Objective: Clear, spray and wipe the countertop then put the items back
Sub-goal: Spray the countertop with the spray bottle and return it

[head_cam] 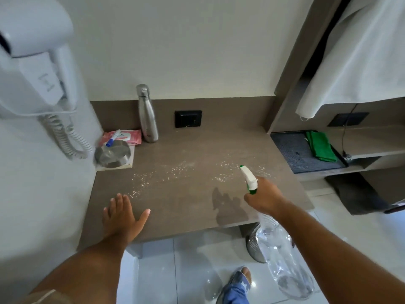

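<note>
My right hand (pixel 266 197) grips a clear spray bottle (pixel 282 255) with a white and green nozzle, aimed over the brown countertop (pixel 197 194). Droplets of spray speckle the middle of the counter. Flat on the counter's front left part rests my left hand (pixel 122 216), fingers spread, holding nothing. At the back left stand a steel water bottle (pixel 147 115), a pink wipes packet (pixel 129 137), a blue-capped pen (pixel 112 138) and a grey round object (pixel 112 153) on a white tile.
A white wall-mounted hair dryer (pixel 32 62) with a coiled cord hangs at left. A black socket (pixel 188 118) sits on the backsplash. On the right shelf a dark tray (pixel 293 154) holds a green cloth (pixel 321 145). A metal bin (pixel 254 244) stands under the counter.
</note>
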`<state>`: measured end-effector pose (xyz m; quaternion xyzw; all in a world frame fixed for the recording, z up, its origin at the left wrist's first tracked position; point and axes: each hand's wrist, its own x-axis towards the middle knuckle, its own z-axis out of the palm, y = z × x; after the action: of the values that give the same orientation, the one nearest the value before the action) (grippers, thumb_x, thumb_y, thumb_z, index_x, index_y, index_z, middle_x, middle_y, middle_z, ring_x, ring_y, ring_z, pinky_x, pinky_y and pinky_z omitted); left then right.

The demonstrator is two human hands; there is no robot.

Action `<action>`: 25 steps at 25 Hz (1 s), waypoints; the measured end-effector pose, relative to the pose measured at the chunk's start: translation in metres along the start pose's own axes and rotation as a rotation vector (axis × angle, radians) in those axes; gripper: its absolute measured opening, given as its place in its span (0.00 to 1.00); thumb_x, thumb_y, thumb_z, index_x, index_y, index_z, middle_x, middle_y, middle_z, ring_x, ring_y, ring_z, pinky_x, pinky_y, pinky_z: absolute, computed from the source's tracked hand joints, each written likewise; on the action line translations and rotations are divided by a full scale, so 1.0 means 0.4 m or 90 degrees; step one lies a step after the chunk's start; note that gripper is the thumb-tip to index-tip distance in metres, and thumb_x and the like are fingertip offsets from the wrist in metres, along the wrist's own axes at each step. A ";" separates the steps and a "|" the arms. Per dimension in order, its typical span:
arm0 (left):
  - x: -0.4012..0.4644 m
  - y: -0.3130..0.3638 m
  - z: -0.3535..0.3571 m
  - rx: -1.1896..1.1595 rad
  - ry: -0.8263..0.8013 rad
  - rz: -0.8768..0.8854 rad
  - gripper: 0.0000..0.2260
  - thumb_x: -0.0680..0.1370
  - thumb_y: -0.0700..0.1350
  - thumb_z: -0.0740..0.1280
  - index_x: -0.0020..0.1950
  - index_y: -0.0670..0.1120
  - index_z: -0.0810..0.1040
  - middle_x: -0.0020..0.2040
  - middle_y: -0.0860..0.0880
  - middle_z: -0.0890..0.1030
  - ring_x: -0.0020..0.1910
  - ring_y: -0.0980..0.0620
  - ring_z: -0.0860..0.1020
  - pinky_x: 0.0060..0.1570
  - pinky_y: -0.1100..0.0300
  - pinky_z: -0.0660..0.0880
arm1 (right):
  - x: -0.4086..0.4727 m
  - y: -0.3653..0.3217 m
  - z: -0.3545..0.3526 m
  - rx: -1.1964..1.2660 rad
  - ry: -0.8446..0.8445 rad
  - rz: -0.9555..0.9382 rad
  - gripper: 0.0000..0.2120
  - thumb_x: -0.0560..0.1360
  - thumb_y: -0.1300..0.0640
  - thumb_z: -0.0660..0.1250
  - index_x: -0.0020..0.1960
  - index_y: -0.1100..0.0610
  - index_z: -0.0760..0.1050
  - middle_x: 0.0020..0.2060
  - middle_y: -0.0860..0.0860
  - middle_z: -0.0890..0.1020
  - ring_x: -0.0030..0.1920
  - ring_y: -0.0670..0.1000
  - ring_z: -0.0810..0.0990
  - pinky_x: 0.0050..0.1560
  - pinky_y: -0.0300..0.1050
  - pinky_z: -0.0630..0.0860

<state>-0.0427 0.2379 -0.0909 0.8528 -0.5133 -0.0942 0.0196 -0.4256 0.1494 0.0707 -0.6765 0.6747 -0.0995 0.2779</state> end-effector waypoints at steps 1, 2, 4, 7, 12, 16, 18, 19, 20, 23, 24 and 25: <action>-0.002 0.029 -0.003 0.006 0.009 0.000 0.46 0.71 0.74 0.47 0.79 0.42 0.54 0.80 0.41 0.52 0.78 0.40 0.50 0.75 0.41 0.49 | 0.021 0.036 -0.049 0.009 0.019 0.012 0.08 0.67 0.58 0.70 0.39 0.52 0.69 0.32 0.51 0.78 0.34 0.51 0.78 0.34 0.44 0.74; 0.001 0.065 -0.003 0.010 0.017 0.018 0.47 0.69 0.74 0.45 0.79 0.43 0.55 0.80 0.40 0.53 0.78 0.38 0.50 0.74 0.41 0.49 | 0.044 0.076 -0.101 0.019 0.038 0.027 0.08 0.67 0.59 0.70 0.38 0.53 0.70 0.32 0.51 0.78 0.34 0.52 0.79 0.34 0.45 0.75; 0.035 0.172 0.004 0.025 0.001 0.088 0.47 0.67 0.74 0.43 0.79 0.48 0.54 0.80 0.40 0.52 0.78 0.37 0.49 0.74 0.41 0.46 | 0.097 0.160 -0.213 0.027 0.085 0.059 0.09 0.68 0.59 0.70 0.38 0.53 0.70 0.32 0.52 0.78 0.34 0.51 0.78 0.32 0.44 0.74; 0.140 0.410 0.017 0.039 -0.035 0.145 0.44 0.67 0.75 0.43 0.80 0.54 0.51 0.81 0.43 0.49 0.79 0.39 0.46 0.74 0.41 0.44 | 0.201 0.293 -0.386 0.009 0.199 0.088 0.08 0.68 0.59 0.71 0.37 0.56 0.71 0.31 0.53 0.77 0.33 0.53 0.76 0.29 0.42 0.68; 0.333 0.847 0.051 0.015 -0.036 0.235 0.42 0.70 0.75 0.45 0.79 0.56 0.49 0.81 0.45 0.49 0.79 0.42 0.47 0.75 0.42 0.44 | 0.401 0.462 -0.559 0.096 0.346 0.090 0.09 0.68 0.62 0.68 0.33 0.58 0.69 0.28 0.53 0.74 0.29 0.53 0.73 0.28 0.43 0.67; 0.448 1.147 0.076 -0.004 -0.038 0.289 0.42 0.71 0.74 0.49 0.80 0.54 0.47 0.81 0.45 0.49 0.79 0.43 0.46 0.76 0.43 0.43 | 0.574 0.540 -0.590 0.252 0.405 0.096 0.04 0.69 0.63 0.70 0.44 0.61 0.79 0.27 0.49 0.76 0.28 0.44 0.74 0.31 0.40 0.73; 0.498 1.253 0.086 -0.006 -0.039 0.311 0.42 0.71 0.74 0.49 0.80 0.54 0.45 0.81 0.45 0.47 0.79 0.44 0.45 0.76 0.44 0.43 | 0.651 0.557 -0.582 0.304 0.415 0.081 0.09 0.70 0.62 0.71 0.50 0.59 0.81 0.30 0.45 0.77 0.27 0.38 0.75 0.31 0.33 0.73; 0.521 1.298 0.091 -0.005 -0.037 0.317 0.42 0.72 0.74 0.48 0.80 0.53 0.45 0.81 0.45 0.47 0.79 0.43 0.45 0.76 0.44 0.43 | 0.689 0.561 -0.577 0.318 0.411 0.072 0.10 0.70 0.61 0.71 0.51 0.59 0.81 0.31 0.45 0.78 0.28 0.38 0.75 0.32 0.34 0.74; 0.539 1.334 0.097 -0.003 -0.036 0.319 0.42 0.72 0.74 0.48 0.80 0.53 0.45 0.81 0.44 0.47 0.79 0.43 0.45 0.76 0.44 0.44 | 0.721 0.561 -0.572 0.332 0.402 0.066 0.10 0.70 0.61 0.70 0.52 0.60 0.81 0.32 0.45 0.78 0.28 0.38 0.75 0.33 0.37 0.75; 0.562 1.390 0.128 0.041 -0.029 0.314 0.41 0.72 0.74 0.45 0.79 0.54 0.48 0.81 0.43 0.48 0.79 0.43 0.46 0.76 0.44 0.45 | 0.797 0.569 -0.551 0.359 0.385 0.053 0.10 0.72 0.60 0.70 0.53 0.61 0.80 0.34 0.50 0.80 0.32 0.43 0.78 0.34 0.38 0.76; 0.563 1.393 0.137 0.052 -0.015 0.314 0.40 0.72 0.74 0.44 0.79 0.55 0.49 0.81 0.43 0.48 0.79 0.43 0.47 0.76 0.45 0.45 | 0.813 0.572 -0.544 0.355 0.389 0.050 0.10 0.73 0.58 0.70 0.53 0.61 0.80 0.36 0.51 0.81 0.36 0.45 0.80 0.37 0.37 0.76; 0.564 1.392 0.142 0.053 -0.002 0.317 0.39 0.72 0.74 0.44 0.79 0.56 0.50 0.81 0.43 0.49 0.79 0.43 0.48 0.76 0.45 0.46 | 0.821 0.577 -0.539 0.354 0.398 0.054 0.11 0.73 0.55 0.71 0.53 0.60 0.79 0.38 0.52 0.82 0.40 0.47 0.81 0.41 0.39 0.78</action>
<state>-0.4358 -0.2199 -0.1060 0.6999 -0.7111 -0.0666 0.0062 -0.7104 -0.2055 0.0519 -0.4845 0.7014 -0.4667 0.2358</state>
